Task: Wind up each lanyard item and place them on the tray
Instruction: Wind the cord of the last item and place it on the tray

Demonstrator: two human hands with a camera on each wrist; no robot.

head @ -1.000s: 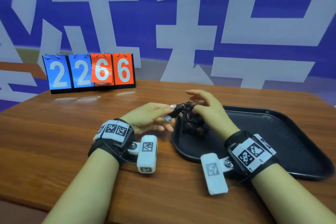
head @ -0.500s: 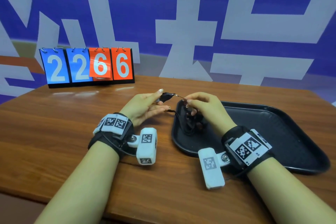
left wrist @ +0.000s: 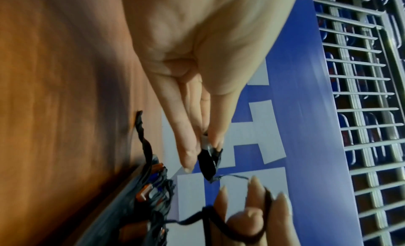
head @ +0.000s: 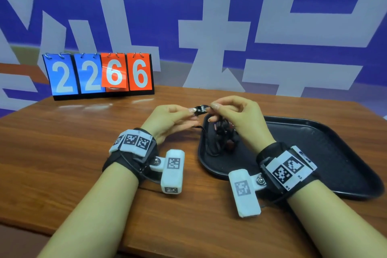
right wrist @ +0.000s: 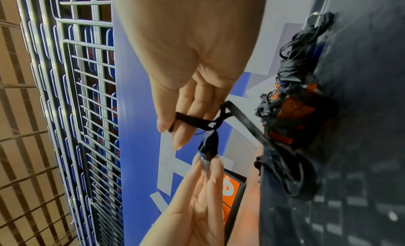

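A small black lanyard item [head: 200, 109] with a silver end is held in the air over the tray's left edge. My left hand [head: 192, 111] pinches that item [left wrist: 209, 161] between thumb and fingers. My right hand [head: 213, 109] is just to its right, and the item's black cord [right wrist: 190, 121] is looped round the right hand's fingers [left wrist: 263, 213]. The cord hangs down toward the black tray [head: 335, 153]. A pile of wound lanyard items [head: 224, 136], black cords with orange parts, lies in the tray's left end [right wrist: 289, 119].
A flip scoreboard [head: 98, 75] reading 2266 stands at the back left of the wooden table [head: 62, 153]. The tray takes up the table's right side. A blue and white wall is behind the table.
Both hands have risen from the pile with the small black item between them. The right hand has taken the cord round its fingers and closed in on the item.
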